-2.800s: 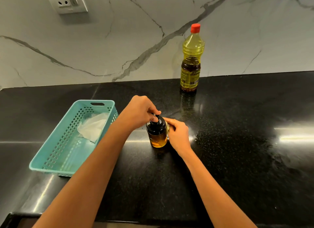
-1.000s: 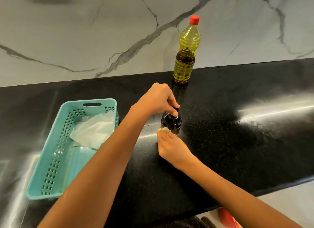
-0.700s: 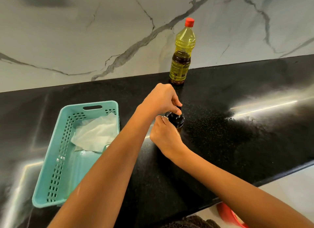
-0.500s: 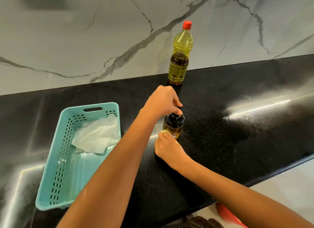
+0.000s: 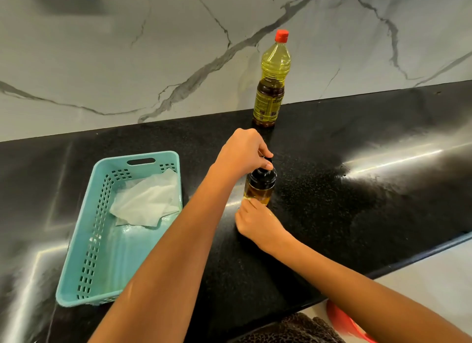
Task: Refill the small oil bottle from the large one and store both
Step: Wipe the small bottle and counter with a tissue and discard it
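Oil shows amber in the lower half of the small oil bottle (image 5: 260, 192), which stands upright near the middle of the black counter (image 5: 332, 204), long axis vertical, black cap (image 5: 263, 176) pointing up. The left hand (image 5: 242, 152) comes onto it from 10 o'clock. Its fingers are curled over the top of the cap and clamped there, with the thumb tip pressed on the cap's upper face. The right hand (image 5: 258, 224) sits at 6 o'clock of the bottle, low against the counter. Its fingers are bent and closed against the base of the glass on the near side, and the fingertips touch the bottle just above the counter. How far they wrap round the glass cannot be told.

At 12 o'clock from the small bottle, well apart and close to the marble wall (image 5: 127, 61), the large oil bottle (image 5: 272, 87) stands upright too, its red cap (image 5: 281, 35) on and pointing up.

At 8 o'clock lies a teal basket (image 5: 88, 253), its long side running from near to far. One crumpled white tissue (image 5: 145, 202) rests in its far end.

Counted: two bottles, two hands, one basket, one tissue.
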`<state>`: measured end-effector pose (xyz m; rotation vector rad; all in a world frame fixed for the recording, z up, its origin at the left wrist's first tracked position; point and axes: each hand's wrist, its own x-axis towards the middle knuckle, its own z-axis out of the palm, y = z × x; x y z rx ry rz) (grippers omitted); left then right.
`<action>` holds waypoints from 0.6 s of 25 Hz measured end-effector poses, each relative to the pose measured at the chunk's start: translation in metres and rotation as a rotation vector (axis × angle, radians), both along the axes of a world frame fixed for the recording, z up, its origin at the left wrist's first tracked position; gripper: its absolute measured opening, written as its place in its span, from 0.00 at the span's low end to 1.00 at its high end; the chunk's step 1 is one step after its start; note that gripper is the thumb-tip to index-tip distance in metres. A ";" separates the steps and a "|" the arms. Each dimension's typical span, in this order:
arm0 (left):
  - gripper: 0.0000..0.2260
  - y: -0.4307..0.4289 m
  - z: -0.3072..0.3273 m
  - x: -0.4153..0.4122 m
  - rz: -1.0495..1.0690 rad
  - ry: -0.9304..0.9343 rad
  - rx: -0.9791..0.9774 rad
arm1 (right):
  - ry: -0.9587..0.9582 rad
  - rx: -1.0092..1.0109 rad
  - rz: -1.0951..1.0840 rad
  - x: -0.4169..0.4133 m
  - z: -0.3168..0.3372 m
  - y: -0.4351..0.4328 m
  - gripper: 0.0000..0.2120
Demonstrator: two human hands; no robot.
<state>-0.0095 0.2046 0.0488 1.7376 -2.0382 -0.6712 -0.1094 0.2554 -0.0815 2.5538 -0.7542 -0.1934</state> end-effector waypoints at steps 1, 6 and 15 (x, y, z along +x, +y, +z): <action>0.13 0.000 0.000 0.000 0.008 0.003 0.000 | -0.052 0.004 0.044 -0.016 -0.010 -0.001 0.07; 0.13 0.009 -0.005 -0.003 0.074 0.036 -0.024 | -0.840 0.295 -0.072 -0.069 -0.013 -0.014 0.08; 0.11 0.026 -0.014 -0.017 0.241 0.095 -0.121 | -1.674 0.922 -0.495 -0.052 0.032 -0.060 0.14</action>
